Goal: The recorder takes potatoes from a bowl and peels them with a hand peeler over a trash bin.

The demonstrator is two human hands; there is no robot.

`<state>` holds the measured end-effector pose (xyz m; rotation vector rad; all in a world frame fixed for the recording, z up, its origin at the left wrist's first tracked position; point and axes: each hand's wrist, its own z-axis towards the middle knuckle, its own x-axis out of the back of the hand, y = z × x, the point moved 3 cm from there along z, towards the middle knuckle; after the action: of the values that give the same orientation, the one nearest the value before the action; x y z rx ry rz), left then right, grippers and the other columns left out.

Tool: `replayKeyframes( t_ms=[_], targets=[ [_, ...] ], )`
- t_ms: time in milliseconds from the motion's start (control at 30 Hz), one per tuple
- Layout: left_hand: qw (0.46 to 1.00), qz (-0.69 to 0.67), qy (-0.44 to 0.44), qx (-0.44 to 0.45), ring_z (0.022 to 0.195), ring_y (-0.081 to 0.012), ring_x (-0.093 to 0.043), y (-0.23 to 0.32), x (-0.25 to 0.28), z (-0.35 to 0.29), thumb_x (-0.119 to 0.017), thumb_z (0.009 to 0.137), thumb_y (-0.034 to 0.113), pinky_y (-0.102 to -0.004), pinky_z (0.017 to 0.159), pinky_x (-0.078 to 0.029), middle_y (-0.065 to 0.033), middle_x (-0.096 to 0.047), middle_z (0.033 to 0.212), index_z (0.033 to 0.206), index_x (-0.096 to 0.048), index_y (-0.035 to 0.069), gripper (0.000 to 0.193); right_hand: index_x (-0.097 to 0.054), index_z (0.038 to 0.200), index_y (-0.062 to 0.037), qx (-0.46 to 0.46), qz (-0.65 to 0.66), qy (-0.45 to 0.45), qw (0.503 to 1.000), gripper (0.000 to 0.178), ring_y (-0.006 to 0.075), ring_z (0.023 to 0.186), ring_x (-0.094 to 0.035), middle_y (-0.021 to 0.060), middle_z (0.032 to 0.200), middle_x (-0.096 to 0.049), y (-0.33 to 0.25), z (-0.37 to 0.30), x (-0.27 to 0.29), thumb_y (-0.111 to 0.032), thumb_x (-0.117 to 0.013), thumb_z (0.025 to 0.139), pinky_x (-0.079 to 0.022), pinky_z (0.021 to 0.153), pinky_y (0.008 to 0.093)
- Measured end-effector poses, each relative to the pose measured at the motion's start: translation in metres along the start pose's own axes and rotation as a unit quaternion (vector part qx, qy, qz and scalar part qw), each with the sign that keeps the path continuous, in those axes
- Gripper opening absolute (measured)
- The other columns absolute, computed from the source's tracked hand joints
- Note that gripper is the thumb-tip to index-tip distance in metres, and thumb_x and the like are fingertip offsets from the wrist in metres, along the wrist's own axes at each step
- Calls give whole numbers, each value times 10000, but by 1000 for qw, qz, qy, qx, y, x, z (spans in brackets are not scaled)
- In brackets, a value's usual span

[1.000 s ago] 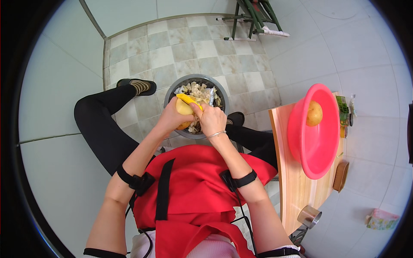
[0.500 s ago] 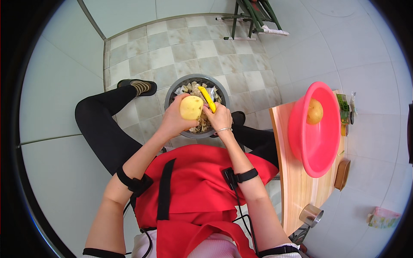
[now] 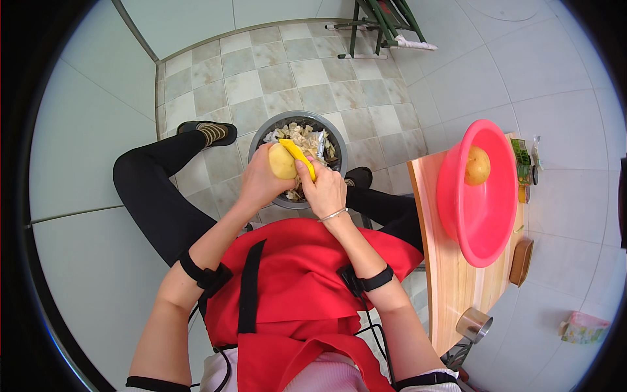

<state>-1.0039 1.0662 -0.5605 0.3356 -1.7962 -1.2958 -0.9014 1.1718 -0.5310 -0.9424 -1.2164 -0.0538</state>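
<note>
My left hand (image 3: 260,178) is wrapped round a peeled-looking yellow potato (image 3: 281,162). In my right hand (image 3: 324,192) is a yellow peeler (image 3: 298,157), its head lying against the upper right side of the potato. Its blade is too small to make out. Both hands are over a grey basin (image 3: 341,147) on the floor, which holds pale peelings (image 3: 302,135) and other scraps. To the right, a brownish-yellow potato (image 3: 477,166) lies in a pink bowl (image 3: 483,222).
The pink bowl stands on a wooden table (image 3: 431,274) at my right, with a metal cup (image 3: 473,325), a brown tray (image 3: 520,262) and a green basket (image 3: 521,159). A folded green-framed stool (image 3: 385,29) leans by the far wall. My legs flank the basin.
My right hand has turned and moved left, bringing the peeler from beside the potato onto it. The potato has shifted slightly left and is more covered by my fingers.
</note>
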Motion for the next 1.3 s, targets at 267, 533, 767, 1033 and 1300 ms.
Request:
replayKeyframes(
  t_ms=[267, 533, 767, 1033, 1300],
  targets=[
    [1000, 0, -10, 3, 1028, -321, -543, 9, 3, -5, -774, 507, 214, -382, 859, -453, -173, -549, 1094, 1173, -442, 11, 772, -660, 854, -59, -112, -1, -51, 992, 548, 416, 706, -603, 242, 690, -607, 36, 15, -16, -543, -404, 875, -467, 639, 497],
    [976, -180, -102, 73, 1020, -229, -555, -11, -1, -1, -785, 517, 176, -323, 864, -447, -131, -558, 1111, 1184, -446, 12, 766, -701, 869, -99, -209, 103, -77, 969, 602, 353, 692, -629, 196, 654, -615, 47, 16, -6, -625, -412, 845, -468, 612, 411],
    [904, -342, -169, 195, 1012, -181, -541, -9, 1, -7, -773, 598, 131, -309, 867, -437, -65, -554, 1084, 1204, -455, 47, 689, -655, 716, -44, -47, 64, -57, 995, 578, 398, 610, -579, 219, 576, -546, 32, 10, 5, -548, -422, 877, -437, 545, 434],
    [852, -426, -210, 222, 1031, -171, -538, 4, 4, -6, -748, 637, 92, -308, 876, -439, -66, -552, 1115, 1237, -434, 51, 679, -659, 711, -62, -141, 117, -47, 982, 590, 372, 636, -600, 201, 592, -566, 55, 17, -2, -541, -372, 902, -442, 565, 424],
    [871, -381, -287, 118, 1064, -169, -519, 24, 1, -6, -742, 614, 59, -308, 939, -394, -54, -537, 1145, 1281, -400, 51, 750, -595, 647, 1, -137, 199, -118, 963, 621, 259, 562, -588, 134, 525, -541, 63, 13, -29, -513, -373, 915, -438, 575, 371]
  ],
)
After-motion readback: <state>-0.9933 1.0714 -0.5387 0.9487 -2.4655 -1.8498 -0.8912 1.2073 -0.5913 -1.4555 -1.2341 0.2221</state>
